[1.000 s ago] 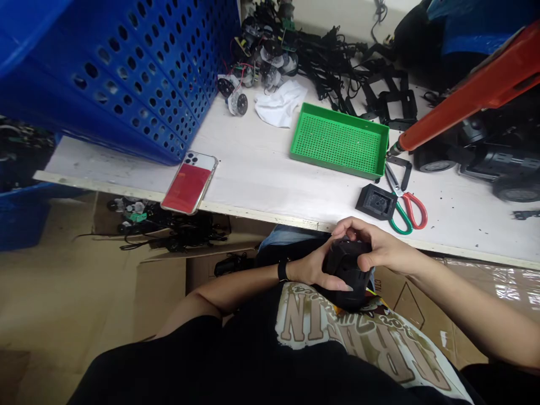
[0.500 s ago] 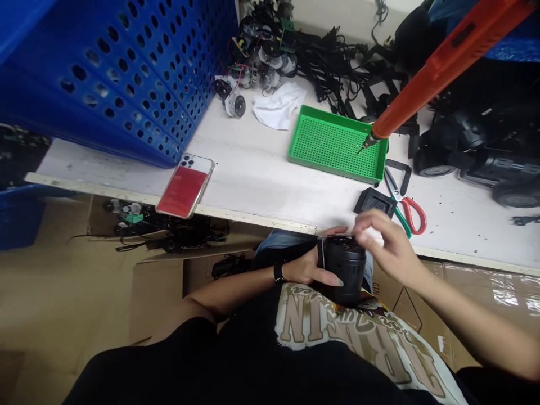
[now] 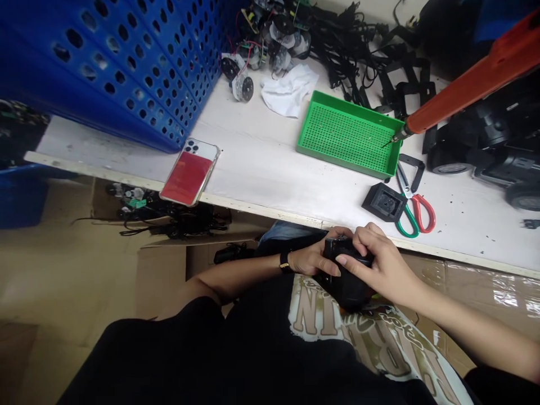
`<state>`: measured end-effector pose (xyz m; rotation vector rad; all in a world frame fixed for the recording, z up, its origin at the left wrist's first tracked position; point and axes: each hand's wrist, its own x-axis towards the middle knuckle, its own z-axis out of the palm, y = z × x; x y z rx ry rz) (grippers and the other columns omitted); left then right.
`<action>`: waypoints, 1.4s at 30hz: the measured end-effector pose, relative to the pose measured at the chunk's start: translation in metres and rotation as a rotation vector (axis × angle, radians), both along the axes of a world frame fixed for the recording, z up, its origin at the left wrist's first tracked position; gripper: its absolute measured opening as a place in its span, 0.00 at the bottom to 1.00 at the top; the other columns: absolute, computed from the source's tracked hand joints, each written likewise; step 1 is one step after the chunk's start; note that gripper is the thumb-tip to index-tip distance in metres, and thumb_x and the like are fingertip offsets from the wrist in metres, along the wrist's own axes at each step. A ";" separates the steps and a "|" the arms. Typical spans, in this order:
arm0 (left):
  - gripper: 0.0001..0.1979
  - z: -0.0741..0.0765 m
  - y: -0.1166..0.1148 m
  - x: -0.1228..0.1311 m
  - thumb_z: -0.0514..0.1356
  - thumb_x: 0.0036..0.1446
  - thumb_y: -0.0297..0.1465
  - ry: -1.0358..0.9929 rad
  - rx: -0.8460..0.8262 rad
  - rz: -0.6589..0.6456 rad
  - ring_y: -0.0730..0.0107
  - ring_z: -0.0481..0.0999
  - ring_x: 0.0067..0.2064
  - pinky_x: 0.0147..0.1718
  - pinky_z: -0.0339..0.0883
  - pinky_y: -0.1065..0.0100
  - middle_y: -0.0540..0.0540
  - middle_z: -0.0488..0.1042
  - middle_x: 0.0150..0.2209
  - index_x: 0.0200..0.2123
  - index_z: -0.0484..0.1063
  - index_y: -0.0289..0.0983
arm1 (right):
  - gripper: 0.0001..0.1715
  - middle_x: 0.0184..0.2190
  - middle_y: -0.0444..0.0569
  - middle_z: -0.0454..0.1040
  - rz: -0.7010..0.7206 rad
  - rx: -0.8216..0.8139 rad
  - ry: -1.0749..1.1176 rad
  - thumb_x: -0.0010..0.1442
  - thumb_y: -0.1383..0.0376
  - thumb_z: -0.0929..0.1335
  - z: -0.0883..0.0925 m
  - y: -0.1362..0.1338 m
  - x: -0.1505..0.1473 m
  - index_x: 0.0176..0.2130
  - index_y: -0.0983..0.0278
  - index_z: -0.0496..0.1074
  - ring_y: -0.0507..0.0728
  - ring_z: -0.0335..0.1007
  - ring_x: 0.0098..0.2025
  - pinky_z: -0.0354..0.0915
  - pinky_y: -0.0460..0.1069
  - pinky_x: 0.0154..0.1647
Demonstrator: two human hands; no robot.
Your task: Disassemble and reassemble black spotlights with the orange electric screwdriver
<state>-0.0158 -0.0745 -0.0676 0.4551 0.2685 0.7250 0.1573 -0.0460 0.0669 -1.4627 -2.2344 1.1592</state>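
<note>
A black round housing (image 3: 349, 287), like the body of a small lamp, is held against my lap below the table edge. My left hand (image 3: 314, 260) wraps its left side, thumb along the near face. My right hand (image 3: 379, 259) grips its top and right side, fingers curled over the upper end and thumb pressed on the front. The fingers hide much of the upper end. Just beyond my hands on the table lie a black square block (image 3: 385, 202) with a recess and scissors (image 3: 413, 208) with one green and one red handle.
A green perforated tray (image 3: 306, 147) sits mid-table under an orange electric screwdriver (image 3: 472, 90). A phone (image 3: 189, 173) lies at the front edge beside a blue crate (image 3: 139, 73). Behind are a white cloth (image 3: 289, 93), small motors (image 3: 242, 87), cables and black lamp bodies (image 3: 449, 152).
My right hand came down from beside the housing's top and now grips it; the white thing at its fingers no longer shows. The housing tilted, and the view shifted slightly.
</note>
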 end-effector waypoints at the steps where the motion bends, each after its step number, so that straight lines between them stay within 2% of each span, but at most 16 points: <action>1: 0.44 0.000 0.000 0.000 0.83 0.38 0.38 0.011 0.016 0.000 0.51 0.74 0.60 0.57 0.66 0.56 0.44 0.74 0.54 0.58 0.69 0.45 | 0.26 0.26 0.45 0.63 -0.007 0.010 0.011 0.67 0.49 0.70 -0.001 -0.001 0.000 0.29 0.57 0.55 0.59 0.60 0.36 0.59 0.53 0.34; 7: 0.43 -0.005 0.002 -0.001 0.81 0.42 0.41 0.051 0.136 -0.029 0.55 0.76 0.54 0.57 0.66 0.53 0.46 0.73 0.50 0.59 0.67 0.46 | 0.24 0.25 0.44 0.60 -0.074 0.088 0.105 0.71 0.53 0.67 -0.011 -0.012 0.001 0.28 0.57 0.55 0.58 0.57 0.34 0.57 0.53 0.33; 9: 0.46 -0.003 0.004 -0.002 0.81 0.43 0.44 0.092 0.206 -0.016 0.50 0.74 0.59 0.61 0.65 0.50 0.43 0.72 0.54 0.62 0.65 0.45 | 0.23 0.26 0.44 0.62 -0.076 0.112 0.110 0.72 0.54 0.66 -0.011 -0.012 0.001 0.29 0.58 0.55 0.58 0.58 0.34 0.58 0.53 0.35; 11: 0.49 0.002 0.007 -0.005 0.80 0.44 0.47 0.156 0.313 -0.002 0.44 0.67 0.67 0.67 0.60 0.45 0.40 0.69 0.62 0.65 0.64 0.44 | 0.18 0.32 0.47 0.68 -0.076 0.140 0.086 0.72 0.55 0.66 -0.010 -0.009 0.002 0.32 0.58 0.59 0.58 0.63 0.39 0.63 0.55 0.40; 13: 0.50 0.010 0.011 -0.007 0.79 0.45 0.51 0.208 0.402 -0.023 0.41 0.62 0.71 0.70 0.57 0.42 0.38 0.67 0.66 0.67 0.65 0.42 | 0.12 0.42 0.51 0.75 -0.043 0.117 0.042 0.73 0.53 0.65 -0.006 -0.002 0.003 0.43 0.59 0.67 0.61 0.69 0.47 0.67 0.59 0.49; 16: 0.44 0.019 0.016 -0.012 0.75 0.51 0.54 0.255 0.453 -0.126 0.41 0.67 0.68 0.68 0.62 0.41 0.38 0.71 0.63 0.65 0.68 0.40 | 0.24 0.54 0.56 0.76 0.081 -0.044 -0.039 0.74 0.50 0.63 0.001 0.010 0.004 0.60 0.59 0.69 0.66 0.72 0.57 0.68 0.65 0.60; 19: 0.44 0.019 0.017 -0.014 0.75 0.49 0.57 0.264 0.476 -0.199 0.40 0.72 0.65 0.65 0.66 0.41 0.37 0.75 0.60 0.63 0.71 0.39 | 0.31 0.56 0.58 0.74 0.175 -0.161 -0.101 0.70 0.43 0.65 0.007 0.020 0.005 0.60 0.59 0.73 0.68 0.73 0.59 0.69 0.67 0.62; 21: 0.51 0.014 0.014 -0.013 0.73 0.45 0.62 0.211 0.438 -0.202 0.39 0.71 0.66 0.66 0.65 0.42 0.36 0.75 0.61 0.65 0.69 0.39 | 0.36 0.54 0.58 0.74 0.180 -0.167 -0.116 0.64 0.39 0.70 0.008 0.022 0.004 0.58 0.60 0.74 0.68 0.74 0.56 0.72 0.66 0.58; 23: 0.56 0.008 0.009 -0.010 0.67 0.47 0.69 0.127 0.349 -0.163 0.39 0.70 0.67 0.66 0.63 0.43 0.34 0.73 0.62 0.69 0.65 0.39 | 0.37 0.48 0.55 0.76 0.146 -0.106 -0.119 0.58 0.36 0.74 0.009 0.021 0.003 0.51 0.60 0.74 0.66 0.76 0.50 0.75 0.62 0.50; 25: 0.53 0.003 0.003 -0.007 0.56 0.54 0.72 0.066 0.247 -0.081 0.42 0.71 0.67 0.65 0.63 0.46 0.34 0.73 0.62 0.69 0.64 0.41 | 0.36 0.40 0.52 0.76 0.109 0.016 -0.116 0.56 0.34 0.74 0.010 0.016 0.002 0.43 0.60 0.71 0.63 0.75 0.43 0.73 0.57 0.41; 27: 0.45 -0.001 -0.001 -0.004 0.53 0.61 0.69 0.054 0.186 -0.014 0.48 0.73 0.64 0.62 0.65 0.51 0.37 0.73 0.60 0.67 0.67 0.44 | 0.36 0.33 0.49 0.74 0.106 0.166 -0.113 0.56 0.32 0.73 0.011 0.011 0.002 0.38 0.60 0.68 0.59 0.73 0.36 0.68 0.53 0.34; 30: 0.33 -0.002 -0.003 -0.003 0.63 0.62 0.60 0.058 0.137 0.025 0.60 0.75 0.54 0.52 0.67 0.62 0.43 0.73 0.53 0.61 0.72 0.46 | 0.35 0.31 0.48 0.73 0.140 0.331 -0.121 0.58 0.33 0.71 0.012 0.003 0.002 0.37 0.60 0.67 0.57 0.71 0.33 0.65 0.52 0.32; 33: 0.30 -0.001 -0.002 -0.003 0.72 0.57 0.53 0.016 0.041 0.028 0.67 0.74 0.43 0.44 0.66 0.67 0.47 0.73 0.45 0.55 0.74 0.44 | 0.34 0.32 0.49 0.74 0.141 0.342 -0.162 0.60 0.33 0.70 0.011 -0.003 0.002 0.38 0.60 0.65 0.59 0.72 0.34 0.66 0.53 0.33; 36: 0.29 0.000 -0.001 -0.001 0.75 0.52 0.51 -0.009 -0.050 0.036 0.69 0.73 0.38 0.39 0.64 0.68 0.48 0.74 0.40 0.50 0.75 0.42 | 0.35 0.31 0.48 0.73 0.107 0.313 -0.188 0.60 0.32 0.70 0.011 -0.010 0.001 0.38 0.59 0.62 0.58 0.70 0.32 0.64 0.53 0.31; 39: 0.29 0.000 -0.001 0.000 0.77 0.50 0.50 -0.015 -0.142 0.074 0.68 0.75 0.38 0.40 0.64 0.67 0.49 0.76 0.39 0.48 0.76 0.41 | 0.34 0.28 0.46 0.70 0.107 0.324 -0.182 0.61 0.33 0.70 0.014 -0.014 0.000 0.37 0.58 0.61 0.57 0.67 0.30 0.61 0.53 0.30; 42: 0.29 0.002 -0.001 0.001 0.78 0.49 0.49 -0.021 -0.199 0.110 0.67 0.75 0.39 0.42 0.65 0.66 0.49 0.76 0.39 0.47 0.75 0.41 | 0.29 0.32 0.48 0.72 0.152 0.357 -0.166 0.64 0.38 0.71 0.016 -0.014 0.000 0.42 0.58 0.64 0.59 0.68 0.34 0.65 0.54 0.33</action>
